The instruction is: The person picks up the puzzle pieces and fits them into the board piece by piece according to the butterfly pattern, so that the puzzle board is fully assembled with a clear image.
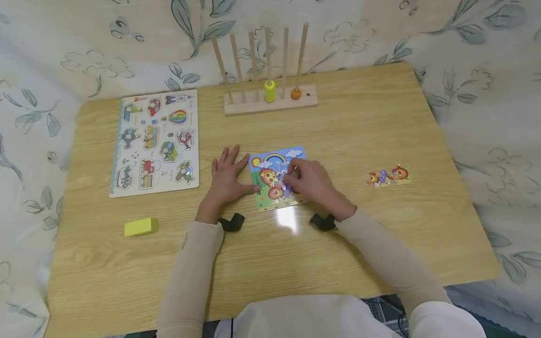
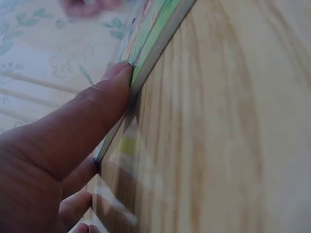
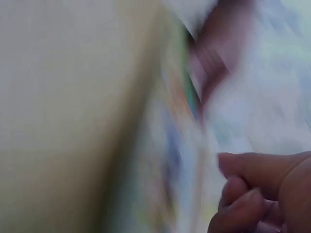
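A small picture puzzle (image 1: 268, 201), showing a rainbow, a sun and cartoon animals, lies on the table between both hands. My left hand (image 1: 228, 182) rests beside its left edge with spread fingers; the thumb (image 2: 114, 90) and index fingertip touch the board's side. Over the right part of the picture is my right hand (image 1: 313, 182), thumb and fingers curled in. No piece shows between those fingers in the right wrist view, where the puzzle (image 3: 170, 160) is blurred. Loose puzzle pieces (image 1: 388, 177) with cartoon animals lie to the right of that hand.
A peg board (image 1: 245, 108) with upright wooden rods, a yellow bead stack (image 1: 269, 91) and an orange bead stack (image 1: 296, 94) stands at the back. A white vehicle puzzle board (image 1: 165, 131) lies at left, with a yellow block (image 1: 141, 227) in front of it.
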`<action>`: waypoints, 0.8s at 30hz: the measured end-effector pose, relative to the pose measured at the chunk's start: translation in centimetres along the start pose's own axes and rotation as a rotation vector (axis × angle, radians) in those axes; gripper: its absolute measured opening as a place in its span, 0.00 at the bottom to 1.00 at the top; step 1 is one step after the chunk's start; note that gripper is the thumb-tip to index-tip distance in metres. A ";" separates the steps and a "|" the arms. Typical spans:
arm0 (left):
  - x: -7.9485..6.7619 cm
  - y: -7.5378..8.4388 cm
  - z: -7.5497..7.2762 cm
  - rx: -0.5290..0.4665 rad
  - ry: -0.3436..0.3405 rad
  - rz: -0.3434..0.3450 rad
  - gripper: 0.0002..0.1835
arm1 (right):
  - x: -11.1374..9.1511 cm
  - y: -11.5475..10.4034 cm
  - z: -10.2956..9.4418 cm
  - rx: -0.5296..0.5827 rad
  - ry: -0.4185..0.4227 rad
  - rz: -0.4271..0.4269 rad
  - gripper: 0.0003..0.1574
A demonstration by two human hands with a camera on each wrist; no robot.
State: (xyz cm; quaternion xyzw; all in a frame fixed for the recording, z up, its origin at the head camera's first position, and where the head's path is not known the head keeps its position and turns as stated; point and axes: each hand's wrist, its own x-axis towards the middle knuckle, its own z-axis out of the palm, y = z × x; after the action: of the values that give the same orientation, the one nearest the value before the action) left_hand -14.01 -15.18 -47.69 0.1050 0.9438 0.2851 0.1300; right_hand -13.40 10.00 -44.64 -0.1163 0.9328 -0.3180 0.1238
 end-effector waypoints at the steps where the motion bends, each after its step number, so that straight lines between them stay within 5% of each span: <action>1: 0.0 0.1 0.0 -0.005 -0.001 0.002 0.52 | -0.3 1.0 -1.5 0.001 0.044 0.021 0.10; 5: -0.2 0.2 -0.1 -0.034 -0.010 0.003 0.52 | -2.3 6.0 -8.0 -0.082 0.088 0.168 0.17; 9: -0.3 0.3 -0.2 -0.034 -0.013 -0.003 0.53 | -4.9 10.6 -11.9 -0.168 -0.086 0.250 0.27; 12: -0.5 0.0 -0.6 -0.023 -0.005 -0.004 0.53 | -5.8 12.6 -11.9 -0.171 -0.147 0.241 0.30; 16: -0.4 -0.2 -0.6 -0.023 -0.004 0.002 0.53 | -6.4 13.6 -10.8 -0.220 -0.065 0.195 0.28; 20: -0.3 -0.2 -0.3 -0.037 -0.002 0.003 0.53 | -6.2 13.2 -10.2 -0.278 0.007 0.158 0.24; 24: -0.3 -0.1 -0.1 -0.052 -0.007 0.004 0.53 | -5.3 11.5 -9.3 -0.220 0.048 0.143 0.18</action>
State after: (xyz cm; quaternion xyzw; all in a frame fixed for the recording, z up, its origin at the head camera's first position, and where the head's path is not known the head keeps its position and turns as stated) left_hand -13.80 -15.42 -47.66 0.1046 0.9353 0.3096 0.1354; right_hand -12.86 25.64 -43.86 -0.0548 0.9706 -0.2068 0.1103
